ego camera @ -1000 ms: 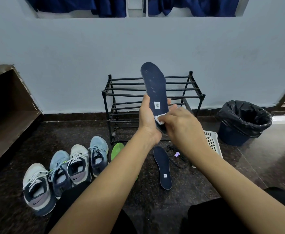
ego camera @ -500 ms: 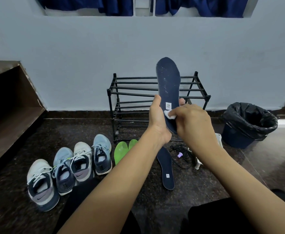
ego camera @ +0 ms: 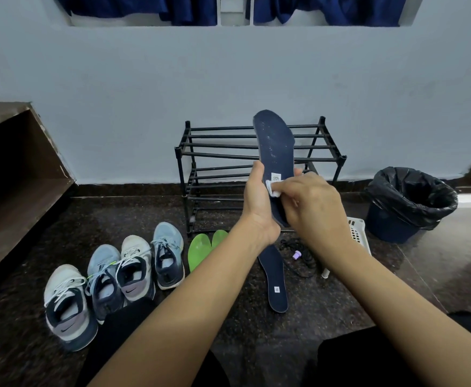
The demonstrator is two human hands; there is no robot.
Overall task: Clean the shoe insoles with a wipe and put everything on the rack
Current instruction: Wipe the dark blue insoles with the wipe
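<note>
My left hand [ego camera: 258, 203] grips a dark blue insole [ego camera: 274, 143] upright by its heel end, in front of the black rack [ego camera: 214, 155]. My right hand [ego camera: 316, 203] pinches a small white wipe [ego camera: 274, 189] and presses it on the insole just below its white label. A second dark blue insole [ego camera: 276, 283] lies flat on the floor below my hands. Two green insoles [ego camera: 200, 248] lie beside it to the left, partly hidden by my left forearm. The rack's shelves hold nothing that I can see.
Several sneakers [ego camera: 133, 272] stand in a row on the dark floor at the left. A bin with a black liner [ego camera: 410, 202] stands at the right, a white basket [ego camera: 358, 233] near it. Black cord with a purple piece [ego camera: 297, 255] lies by the rack. A wooden shelf unit [ego camera: 13, 177] is at far left.
The wipe has slid up the insole from the heel toward the white label. The view has shifted a little, so the rack and shoes sit further right in the frame.
</note>
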